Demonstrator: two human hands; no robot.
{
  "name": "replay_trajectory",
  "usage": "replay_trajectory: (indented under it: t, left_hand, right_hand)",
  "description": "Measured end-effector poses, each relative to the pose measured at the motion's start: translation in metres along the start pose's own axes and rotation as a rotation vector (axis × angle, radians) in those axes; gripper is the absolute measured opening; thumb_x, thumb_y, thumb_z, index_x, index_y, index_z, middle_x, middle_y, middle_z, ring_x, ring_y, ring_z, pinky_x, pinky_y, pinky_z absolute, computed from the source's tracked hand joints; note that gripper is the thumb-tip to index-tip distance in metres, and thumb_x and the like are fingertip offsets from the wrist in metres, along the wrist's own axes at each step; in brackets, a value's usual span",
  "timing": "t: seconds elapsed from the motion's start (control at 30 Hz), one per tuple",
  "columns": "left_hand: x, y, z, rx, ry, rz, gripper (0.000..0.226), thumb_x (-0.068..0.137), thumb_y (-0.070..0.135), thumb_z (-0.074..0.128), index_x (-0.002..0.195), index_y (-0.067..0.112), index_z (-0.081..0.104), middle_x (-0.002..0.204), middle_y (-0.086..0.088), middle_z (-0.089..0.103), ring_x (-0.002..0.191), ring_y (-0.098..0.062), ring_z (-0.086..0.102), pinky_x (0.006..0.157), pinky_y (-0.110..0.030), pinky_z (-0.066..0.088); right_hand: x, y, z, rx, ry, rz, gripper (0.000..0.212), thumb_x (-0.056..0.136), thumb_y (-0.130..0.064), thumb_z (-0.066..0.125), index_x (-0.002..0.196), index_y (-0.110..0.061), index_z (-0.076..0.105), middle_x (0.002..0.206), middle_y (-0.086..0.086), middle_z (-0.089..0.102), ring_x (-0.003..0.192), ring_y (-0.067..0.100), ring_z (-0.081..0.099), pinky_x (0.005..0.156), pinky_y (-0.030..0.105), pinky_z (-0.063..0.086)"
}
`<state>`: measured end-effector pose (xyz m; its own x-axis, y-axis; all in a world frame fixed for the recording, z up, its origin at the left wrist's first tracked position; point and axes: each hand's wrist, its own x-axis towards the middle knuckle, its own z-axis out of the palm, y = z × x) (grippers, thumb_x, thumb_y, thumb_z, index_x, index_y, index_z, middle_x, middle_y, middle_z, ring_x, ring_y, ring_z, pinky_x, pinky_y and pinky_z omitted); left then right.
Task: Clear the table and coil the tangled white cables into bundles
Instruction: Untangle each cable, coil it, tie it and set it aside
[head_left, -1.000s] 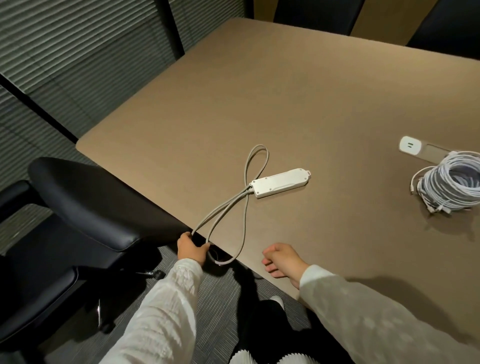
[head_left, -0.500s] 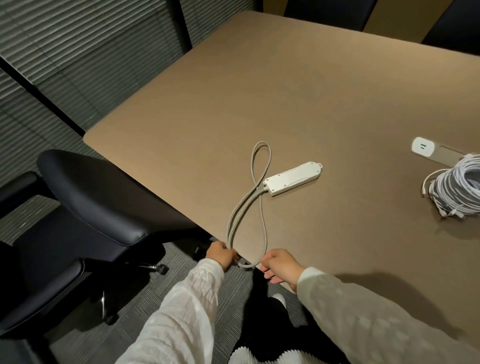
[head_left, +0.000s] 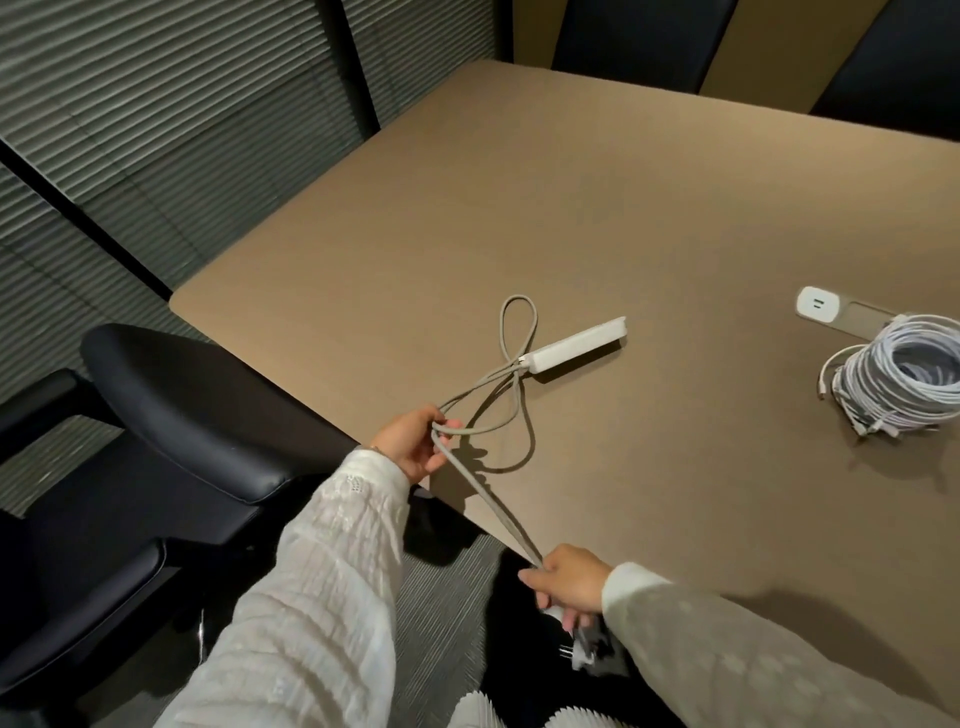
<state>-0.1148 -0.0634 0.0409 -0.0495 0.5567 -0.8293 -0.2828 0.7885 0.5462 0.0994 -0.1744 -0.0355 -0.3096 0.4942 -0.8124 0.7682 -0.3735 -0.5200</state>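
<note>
1. The power strip is seen lying flat on the brown table, well in from the near edge. Its long axis runs from lower left to upper right, with the cord end turned toward the person.
2. Its grey cord is laid in 1 loop beside the strip, then led back across the tabletop to the near edge, apparently so that slack can be gathered for coiling.
3. A bend of the cord is gripped by the left hand, fingers curled round it just above the table edge; it seems to be held as the anchor of the first loop.
4. The cord is drawn taut down to the right hand, which is closed round it below the table; the plug is seen just beneath that hand.
5. A coiled bundle of white cables is seen resting at the right, near a table outlet, evidently already wound.
6. A black chair is drawn up at the left.
</note>
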Motion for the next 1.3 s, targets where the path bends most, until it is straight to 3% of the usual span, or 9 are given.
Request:
replay_trajectory:
  t: [0.2,0.33,0.43,0.5,0.6,0.7,0.83,1.1,1.3]
  left_hand:
    - [0.016,-0.001,-0.021,0.231,0.188,0.107,0.025,0.099,0.009,0.044,0.074,0.008,0.048,0.058,-0.003,0.045,0.030,-0.007,0.038,0.039,-0.019,0.034]
    - [0.014,-0.011,-0.020,0.485,0.181,0.089,0.011,0.097,0.011,0.052,0.099,0.000,0.056,0.079,-0.012,0.058,0.063,-0.022,0.056,0.065,-0.036,0.053]
    - [0.013,-0.023,-0.016,0.692,0.202,0.092,0.028,0.094,0.016,0.057,0.115,-0.002,0.054,0.102,-0.018,0.061,0.077,-0.028,0.061,0.058,-0.034,0.057]
    - [0.009,-0.029,-0.011,0.876,0.238,0.163,0.043,0.091,0.026,0.059,0.126,0.002,0.053,0.116,-0.020,0.060,0.092,-0.031,0.062,0.076,-0.036,0.056]
    - [-0.008,-0.036,0.003,0.952,0.186,0.440,0.045,0.092,0.042,0.055,0.121,0.010,0.063,0.123,-0.012,0.058,0.117,-0.030,0.055,0.097,-0.033,0.045]
    - [-0.039,-0.044,0.025,0.848,-0.113,0.463,0.047,0.101,0.047,0.041,0.100,0.014,0.074,0.099,0.007,0.070,0.097,-0.009,0.062,0.084,-0.024,0.038]
    - [-0.037,-0.061,0.031,0.773,-0.297,0.393,0.054,0.099,0.053,0.040,0.085,0.012,0.073,0.071,-0.006,0.071,0.068,-0.014,0.061,0.079,-0.031,0.045]
    - [0.003,-0.080,0.032,1.063,-0.063,0.460,0.032,0.095,0.041,0.055,0.080,0.015,0.065,0.076,0.000,0.064,0.075,-0.015,0.058,0.072,-0.025,0.044]
    - [0.052,-0.052,0.030,1.281,0.353,0.561,0.061,0.090,0.042,0.060,0.139,0.009,0.042,0.135,-0.013,0.044,0.124,-0.030,0.045,0.105,-0.038,0.038]
  right_hand:
    - [-0.043,-0.021,-0.034,-0.006,0.017,-0.012,0.041,0.095,-0.049,0.044,0.072,-0.014,0.046,0.060,0.006,0.051,0.041,0.021,0.058,0.032,0.020,0.036]
    - [-0.074,-0.044,-0.055,-0.097,0.075,-0.017,0.038,0.097,-0.045,0.043,0.075,-0.014,0.046,0.054,0.005,0.047,0.038,0.020,0.056,0.033,0.022,0.038]
    - [-0.095,-0.064,-0.063,-0.125,0.140,-0.041,0.035,0.098,-0.042,0.043,0.082,-0.012,0.052,0.057,0.005,0.050,0.037,0.019,0.054,0.033,0.023,0.038]
    - [-0.105,-0.077,-0.068,-0.232,0.212,-0.056,0.034,0.096,-0.042,0.044,0.085,-0.013,0.057,0.064,0.004,0.057,0.043,0.021,0.059,0.038,0.024,0.042]
    - [-0.109,-0.088,-0.073,-0.526,0.472,-0.113,0.031,0.095,-0.041,0.044,0.093,-0.016,0.062,0.089,0.006,0.066,0.081,0.027,0.066,0.063,0.027,0.045]
    - [-0.102,-0.090,-0.078,-0.611,0.694,-0.213,0.026,0.095,-0.030,0.043,0.104,-0.015,0.063,0.106,0.007,0.061,0.095,0.030,0.061,0.071,0.031,0.042]
    - [-0.077,-0.079,-0.087,-0.504,0.761,-0.346,0.029,0.096,-0.022,0.043,0.118,-0.014,0.060,0.113,0.005,0.052,0.102,0.027,0.055,0.086,0.037,0.047]
    - [-0.013,-0.037,-0.081,-0.485,0.603,-0.241,0.030,0.097,-0.021,0.043,0.119,-0.010,0.060,0.118,0.010,0.052,0.113,0.030,0.051,0.096,0.036,0.043]
    - [0.003,-0.025,-0.081,-0.541,0.502,-0.169,0.024,0.092,-0.030,0.054,0.106,-0.010,0.056,0.111,0.012,0.060,0.104,0.035,0.058,0.084,0.037,0.045]
